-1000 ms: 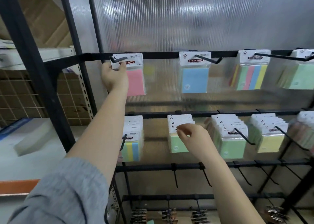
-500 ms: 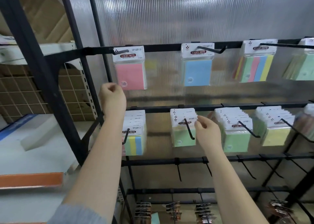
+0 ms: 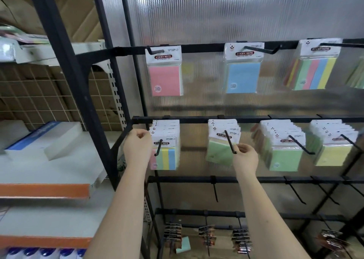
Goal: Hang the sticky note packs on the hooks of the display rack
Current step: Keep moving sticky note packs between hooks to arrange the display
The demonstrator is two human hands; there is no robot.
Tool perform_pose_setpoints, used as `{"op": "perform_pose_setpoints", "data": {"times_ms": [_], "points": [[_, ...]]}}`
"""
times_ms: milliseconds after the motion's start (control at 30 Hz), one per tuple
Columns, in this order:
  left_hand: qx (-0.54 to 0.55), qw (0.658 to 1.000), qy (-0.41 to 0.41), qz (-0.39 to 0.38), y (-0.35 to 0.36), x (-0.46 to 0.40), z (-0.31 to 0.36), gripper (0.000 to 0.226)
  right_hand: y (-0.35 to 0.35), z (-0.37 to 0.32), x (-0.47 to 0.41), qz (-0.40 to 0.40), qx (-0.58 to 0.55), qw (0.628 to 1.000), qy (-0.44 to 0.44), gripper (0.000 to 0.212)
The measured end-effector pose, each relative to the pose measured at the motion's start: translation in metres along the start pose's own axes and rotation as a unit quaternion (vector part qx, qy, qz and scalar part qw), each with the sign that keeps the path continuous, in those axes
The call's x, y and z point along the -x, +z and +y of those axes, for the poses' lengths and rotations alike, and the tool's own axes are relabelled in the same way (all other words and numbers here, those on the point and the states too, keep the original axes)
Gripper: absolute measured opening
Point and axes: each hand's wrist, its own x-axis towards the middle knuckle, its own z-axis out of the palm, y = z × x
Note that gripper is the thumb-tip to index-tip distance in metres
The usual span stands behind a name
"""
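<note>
The black display rack [image 3: 197, 119] carries sticky note packs on its hooks. On the top rail hang a pink pack [image 3: 165, 77], a blue pack [image 3: 243, 75] and a striped pack [image 3: 313, 71]. The middle rail holds several multi-colour packs [image 3: 167, 156], tilted green packs [image 3: 218, 152], more green packs [image 3: 283, 156] and yellow packs [image 3: 332, 152]. My left hand [image 3: 137, 146] is curled in a fist just left of the multi-colour packs, with nothing seen in it. My right hand [image 3: 245, 157] pinches the tip of the hook [image 3: 229, 142] that carries the tilted green packs.
Bare hooks [image 3: 215, 190] stick out of the third rail. Dark clip-like items [image 3: 206, 237] hang on the lowest rail. A black upright post [image 3: 78, 93] stands to the left, with shelves, a white box [image 3: 45, 138] and an orange shelf edge [image 3: 43, 191] beyond it.
My left hand has let go of the pink pack, which now hangs on the top hook, and dropped to the middle rail. My right hand slid from the green packs' header to the hook tip.
</note>
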Motion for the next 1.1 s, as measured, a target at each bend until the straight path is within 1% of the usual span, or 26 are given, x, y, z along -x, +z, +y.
{"op": "perform_pose_setpoints", "data": {"times_ms": [100, 167, 300, 433, 500, 567, 667, 733, 833, 900, 1000, 1100], "points": [[0.003, 1.000, -0.010, 0.002, -0.003, 0.000, -0.007, 0.021, 0.001, -0.001, 0.007, -0.022, -0.019, 0.999, 0.016, 0.023], [-0.005, 1.000, -0.013, -0.006, -0.003, 0.000, -0.013, 0.023, -0.001, -0.003, 0.014, -0.041, -0.030, 0.999, 0.008, 0.021], [-0.050, 0.997, -0.039, -0.051, 0.001, 0.001, -0.020, 0.034, -0.010, -0.007, 0.022, -0.035, 0.000, 0.999, -0.024, 0.032], [-0.050, 0.993, -0.048, -0.097, 0.010, 0.002, -0.029, 0.035, -0.026, -0.011, 0.027, -0.045, 0.008, 0.999, -0.023, 0.031], [-0.059, 0.992, -0.041, -0.101, 0.012, 0.004, -0.031, 0.034, -0.034, -0.015, 0.030, -0.053, 0.018, 0.998, -0.030, 0.030], [-0.057, 0.993, -0.040, -0.100, 0.013, 0.006, -0.032, 0.033, -0.039, -0.018, 0.034, -0.058, 0.045, 0.997, -0.037, 0.023], [-0.061, 0.993, -0.040, -0.092, 0.014, 0.009, -0.036, 0.034, -0.046, -0.023, 0.040, -0.056, 0.079, 0.994, -0.054, 0.029], [-0.052, 0.995, -0.039, -0.073, 0.016, 0.009, -0.042, 0.034, -0.051, -0.024, 0.046, -0.050, 0.085, 0.993, -0.067, 0.033], [-0.031, 0.998, -0.039, -0.046, 0.018, 0.013, -0.044, 0.026, -0.057, -0.026, 0.054, -0.034, 0.097, 0.992, -0.072, 0.028], [-0.011, 0.998, -0.041, -0.048, 0.018, 0.017, -0.041, 0.027, -0.059, -0.027, 0.059, -0.026, 0.092, 0.993, -0.070, 0.025], [0.011, 0.994, -0.050, -0.094, 0.017, 0.022, -0.038, 0.021, -0.062, -0.028, 0.068, -0.008, 0.078, 0.995, -0.068, 0.025], [0.065, 0.987, -0.047, -0.139, 0.017, 0.020, -0.046, 0.018, -0.066, -0.028, 0.079, 0.021, 0.068, 0.994, -0.081, 0.026]]}}
